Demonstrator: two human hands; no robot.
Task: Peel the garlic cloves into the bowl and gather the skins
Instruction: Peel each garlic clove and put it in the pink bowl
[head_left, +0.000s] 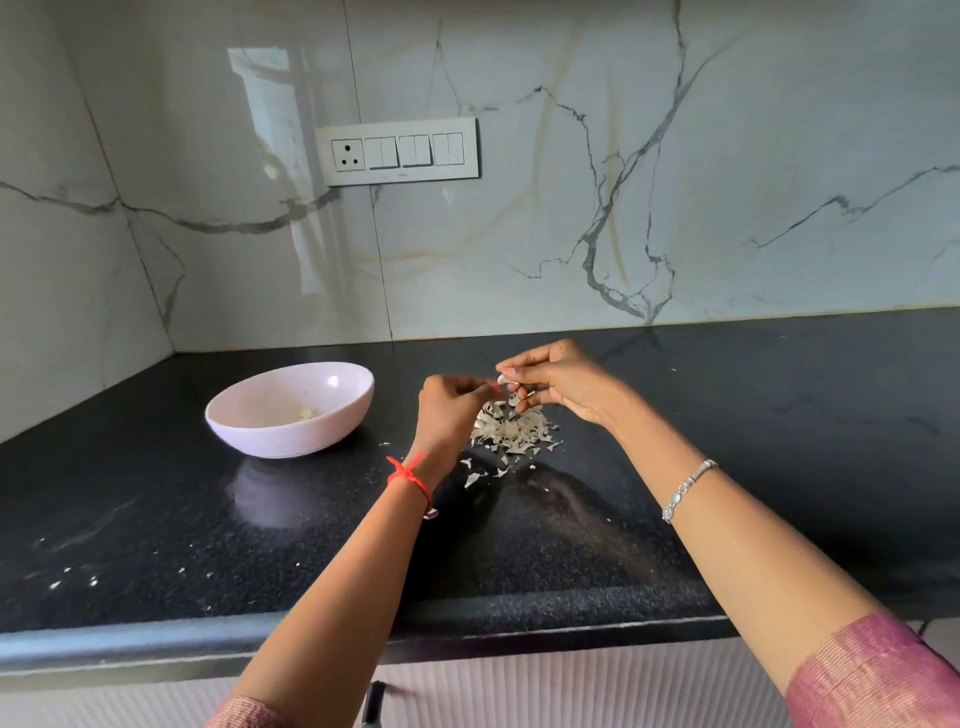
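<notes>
A pale pink bowl (332, 415) stands on the black counter left of centre, with a small peeled garlic piece (305, 413) inside. A heap of white garlic skins (511, 431) lies on the counter right of the bowl, with loose flakes scattered in front. Just above the heap, my right hand (558, 382) pinches a white garlic clove (504, 380) between thumb and fingers. My left hand (452, 410), fingers curled, meets the clove from the left and pinches at its skin.
The black granite counter (727, 467) runs to a marble wall behind and on the left. A switch panel with a socket (397, 150) sits on the back wall. Tiny skin flecks (72, 579) dot the counter's front left. The counter's front edge is near me.
</notes>
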